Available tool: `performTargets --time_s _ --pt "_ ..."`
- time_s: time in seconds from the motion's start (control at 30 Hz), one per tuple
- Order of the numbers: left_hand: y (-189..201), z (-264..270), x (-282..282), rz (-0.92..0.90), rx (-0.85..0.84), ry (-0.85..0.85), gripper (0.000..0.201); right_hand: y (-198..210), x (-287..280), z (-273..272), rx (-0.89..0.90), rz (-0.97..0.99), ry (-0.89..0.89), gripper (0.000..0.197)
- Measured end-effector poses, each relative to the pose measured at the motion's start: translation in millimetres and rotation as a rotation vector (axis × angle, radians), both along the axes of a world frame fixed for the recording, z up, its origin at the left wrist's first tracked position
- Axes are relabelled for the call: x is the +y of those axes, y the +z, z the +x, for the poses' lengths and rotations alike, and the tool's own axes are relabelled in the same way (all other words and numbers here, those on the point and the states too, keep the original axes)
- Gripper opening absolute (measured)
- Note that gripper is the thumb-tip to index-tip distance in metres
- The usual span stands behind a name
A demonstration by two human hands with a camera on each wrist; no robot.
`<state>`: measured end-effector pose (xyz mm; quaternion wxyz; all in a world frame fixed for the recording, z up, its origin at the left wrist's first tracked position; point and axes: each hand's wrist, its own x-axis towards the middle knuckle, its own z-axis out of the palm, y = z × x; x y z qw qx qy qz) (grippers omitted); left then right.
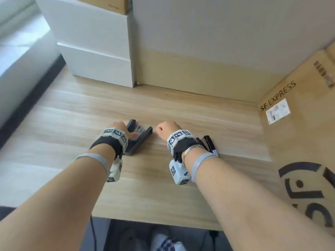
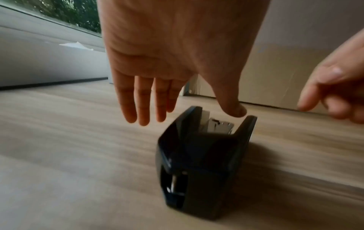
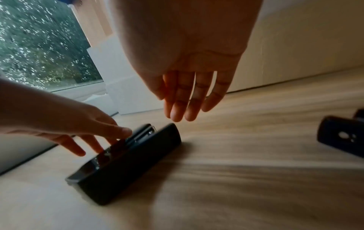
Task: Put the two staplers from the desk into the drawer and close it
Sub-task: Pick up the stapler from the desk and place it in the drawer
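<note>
A large dark stapler lies on the wooden desk, its arm raised so the metal staple channel shows. My left hand is over it with straight fingers; the thumb tip is at the stapler's top, and I cannot tell if it touches. It has no grip on the stapler. My right hand hovers just right of it, fingers relaxed and holding nothing. A second, smaller black stapler lies partly hidden beside my right wrist, also seen as the small stapler. No drawer is in view.
White stacked boxes stand at the back left. A tall pale box lines the back. A cardboard SF EXPRESS box walls off the right. The desk's front edge is near my body, with the floor below.
</note>
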<state>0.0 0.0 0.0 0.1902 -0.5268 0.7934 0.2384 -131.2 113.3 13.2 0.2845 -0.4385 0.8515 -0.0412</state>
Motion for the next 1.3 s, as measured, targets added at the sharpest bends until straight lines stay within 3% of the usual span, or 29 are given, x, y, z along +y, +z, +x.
performTargets --time_s 0.2,0.5,0.9,1.03,1.13,1.3 --pt "-25 -13 2 0.093 0.005 0.101 0.06 -32 11 -12 -0.054 0.057 -0.064 0.038" --pt "-32 -22 -3 0.007 0.075 0.169 0.056 -43 16 -24 -0.041 0.065 -0.004 0.033" --pt "-17 -18 9 -0.068 0.191 0.232 0.026 -40 23 -28 -0.04 0.082 0.063 0.035" --pt "-9 -6 12 0.008 0.318 0.295 0.043 -36 24 -26 -0.027 0.083 0.058 0.032" --pt "-4 -3 15 0.046 0.299 0.248 0.061 -34 25 -23 -0.016 0.103 0.077 0.032" --pt "-1 -11 30 0.065 0.195 0.167 0.052 -36 31 -19 -0.008 0.134 0.117 0.033"
